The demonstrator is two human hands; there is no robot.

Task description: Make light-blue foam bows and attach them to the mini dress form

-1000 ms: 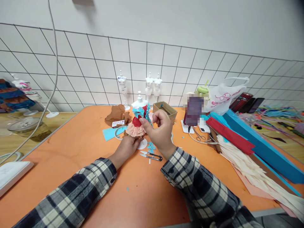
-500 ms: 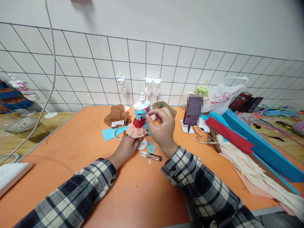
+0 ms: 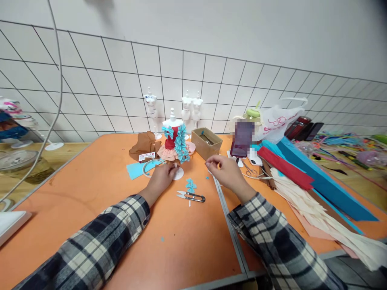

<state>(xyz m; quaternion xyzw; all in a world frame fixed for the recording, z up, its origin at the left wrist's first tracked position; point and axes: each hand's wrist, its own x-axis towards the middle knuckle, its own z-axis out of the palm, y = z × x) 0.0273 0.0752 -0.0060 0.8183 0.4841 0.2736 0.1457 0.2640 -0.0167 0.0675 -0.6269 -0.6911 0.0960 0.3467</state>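
Observation:
A small white dress form (image 3: 172,123) stands upright on a round white base (image 3: 179,174). It wears a red bodice (image 3: 171,139), a peach ruffled skirt (image 3: 167,153) and blue flowers (image 3: 181,141) down one side. My left hand (image 3: 162,176) is closed around the stand's post, low beneath the skirt. Off to the right, my right hand (image 3: 225,171) is raised, thumb and forefinger pinched together; whatever they hold is too small to make out. Between my hands on the table lie loose blue flowers (image 3: 190,185) and thread snips (image 3: 191,196).
Behind the dress form are a cardboard box (image 3: 206,145), bare white dress forms (image 3: 151,104) and crumpled brown fabric (image 3: 142,145). An embroidery hoop (image 3: 144,171) lies left. Rightward are a phone (image 3: 242,139), scissors (image 3: 250,171), a plastic bag (image 3: 276,125) and fabric strips (image 3: 305,205).
My right hand has pulled away from the bodice, rightward and down, still pinched. The dress form has turned, showing the flower trail more fully. My left hand stays at the post.

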